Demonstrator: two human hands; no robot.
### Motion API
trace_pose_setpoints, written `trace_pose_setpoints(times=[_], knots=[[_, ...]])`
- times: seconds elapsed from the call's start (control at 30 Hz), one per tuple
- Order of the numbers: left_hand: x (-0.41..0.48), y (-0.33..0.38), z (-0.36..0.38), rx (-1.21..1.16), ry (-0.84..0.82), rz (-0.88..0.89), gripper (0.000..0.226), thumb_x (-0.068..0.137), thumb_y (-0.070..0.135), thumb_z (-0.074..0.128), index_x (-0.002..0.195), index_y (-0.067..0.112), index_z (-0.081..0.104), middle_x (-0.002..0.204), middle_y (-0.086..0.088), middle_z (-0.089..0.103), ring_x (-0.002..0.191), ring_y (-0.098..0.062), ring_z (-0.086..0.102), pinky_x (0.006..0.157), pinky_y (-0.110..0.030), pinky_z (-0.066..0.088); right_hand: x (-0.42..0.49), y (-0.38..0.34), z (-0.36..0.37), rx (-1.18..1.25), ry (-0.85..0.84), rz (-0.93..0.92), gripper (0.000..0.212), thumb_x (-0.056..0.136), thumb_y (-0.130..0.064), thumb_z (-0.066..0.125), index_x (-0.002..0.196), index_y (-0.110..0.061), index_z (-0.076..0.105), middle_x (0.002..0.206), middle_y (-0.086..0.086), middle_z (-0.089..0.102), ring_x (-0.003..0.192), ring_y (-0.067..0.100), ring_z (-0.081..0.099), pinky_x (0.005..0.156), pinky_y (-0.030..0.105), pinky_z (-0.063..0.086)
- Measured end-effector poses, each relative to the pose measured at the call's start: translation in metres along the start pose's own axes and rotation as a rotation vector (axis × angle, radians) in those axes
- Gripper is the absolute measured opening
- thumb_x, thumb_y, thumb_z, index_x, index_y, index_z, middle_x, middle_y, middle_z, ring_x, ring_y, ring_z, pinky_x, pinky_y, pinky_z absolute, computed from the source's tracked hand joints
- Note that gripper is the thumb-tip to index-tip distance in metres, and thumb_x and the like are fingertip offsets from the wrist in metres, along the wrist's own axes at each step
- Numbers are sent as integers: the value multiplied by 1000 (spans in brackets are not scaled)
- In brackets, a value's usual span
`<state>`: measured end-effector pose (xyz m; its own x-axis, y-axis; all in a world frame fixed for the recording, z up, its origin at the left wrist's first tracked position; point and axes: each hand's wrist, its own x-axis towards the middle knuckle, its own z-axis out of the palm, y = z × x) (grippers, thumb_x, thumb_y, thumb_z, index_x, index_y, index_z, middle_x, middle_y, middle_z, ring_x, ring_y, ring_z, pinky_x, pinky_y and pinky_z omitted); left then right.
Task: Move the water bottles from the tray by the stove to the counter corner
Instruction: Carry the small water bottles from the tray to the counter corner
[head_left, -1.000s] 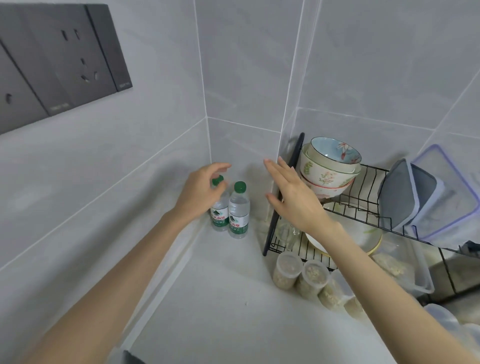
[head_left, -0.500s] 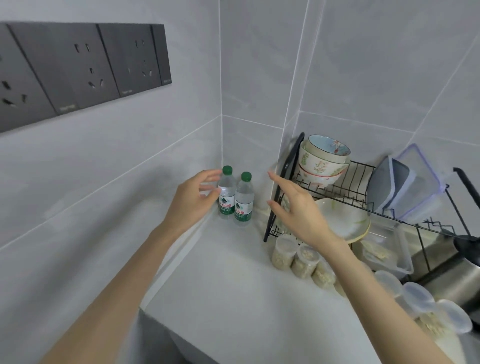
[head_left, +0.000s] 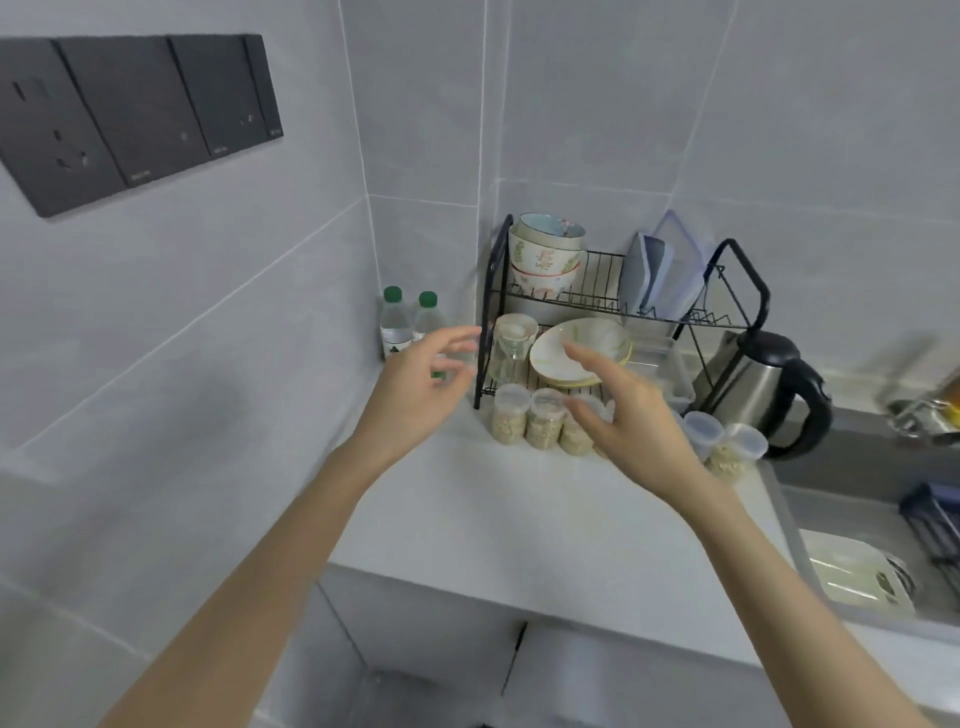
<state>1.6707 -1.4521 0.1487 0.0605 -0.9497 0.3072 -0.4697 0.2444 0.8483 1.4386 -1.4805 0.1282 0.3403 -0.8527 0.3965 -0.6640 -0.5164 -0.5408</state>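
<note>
Two small clear water bottles with green caps stand upright side by side in the counter corner against the tiled walls: the left bottle and the right bottle. My left hand hovers just in front of them, fingers spread, holding nothing and hiding their lower parts. My right hand floats open over the row of small jars, away from the bottles. The tray by the stove is out of view.
A black wire dish rack with bowls, plates and lids stands right of the bottles. Several small grain jars line its front. A steel kettle sits beside the sink. Dark wall sockets hang at the upper left.
Both hands have drawn back from the two bottles toward me, the left one letting go of the left bottle. The view has pulled back and to the right, revealing the kettle and sink.
</note>
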Motion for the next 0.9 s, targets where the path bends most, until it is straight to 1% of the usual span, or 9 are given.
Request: trace_pose_setpoints(times=[0.17,0.33,0.43,0.53,0.63,0.7,0.73,0.83,0.9], knots=[[-8,36,50,-10,-177,91,40,90,11,60,127,25,58,112,11,63,97,0,63,80,-6,47,-64,10,-54,-50,82,149,53,93,-25,59,143,-30,41,139,-8,53,127,10,48,102,28,41],[-18,86,120,-86,-334,200,39,89,10,61,124,25,59,112,7,65,94,-3,64,87,-15,50,-135,26,-113,-134,206,288,52,93,-26,59,142,-31,42,138,-10,54,125,9,51,100,31,45],[-37,127,176,-115,-457,277,39,89,10,62,125,25,59,110,9,66,96,-4,64,86,-16,50,-196,35,-158,-210,284,400,53,92,-25,61,142,-28,42,137,-9,54,125,8,50,98,22,41],[-65,165,229,-144,-570,339,38,89,12,61,123,29,60,109,12,66,96,-2,63,89,-22,51,-257,36,-199,-238,361,506,54,93,-23,60,143,-29,40,139,-10,52,126,3,47,99,22,41],[-101,205,279,-181,-679,371,38,90,13,60,124,28,59,112,12,66,97,-2,64,89,-25,52,-322,34,-239,-278,421,613,53,94,-25,59,143,-31,40,135,-16,51,100,-17,48,94,21,42],[-133,235,316,-201,-745,418,38,90,15,60,125,29,59,112,13,66,96,0,64,87,-21,52,-372,30,-266,-314,474,690,52,94,-27,58,143,-33,40,133,-16,51,85,-16,51,89,23,44],[-143,245,327,-212,-768,431,38,90,16,60,126,30,59,113,13,66,96,1,64,85,-18,51,-388,31,-274,-339,492,710,52,94,-28,58,142,-34,40,134,-14,52,88,-12,54,88,24,44],[-203,295,383,-241,-877,501,39,90,16,61,127,28,59,114,10,66,99,-3,63,88,-20,50,-473,29,-315,-415,572,803,51,93,-28,59,141,-33,41,140,-10,52,123,6,51,96,30,46],[-240,323,414,-261,-940,548,38,89,15,61,125,27,60,113,10,67,101,-2,63,90,-19,50,-524,27,-338,-460,601,852,52,93,-29,58,141,-32,41,140,-11,52,125,9,52,93,32,47]])
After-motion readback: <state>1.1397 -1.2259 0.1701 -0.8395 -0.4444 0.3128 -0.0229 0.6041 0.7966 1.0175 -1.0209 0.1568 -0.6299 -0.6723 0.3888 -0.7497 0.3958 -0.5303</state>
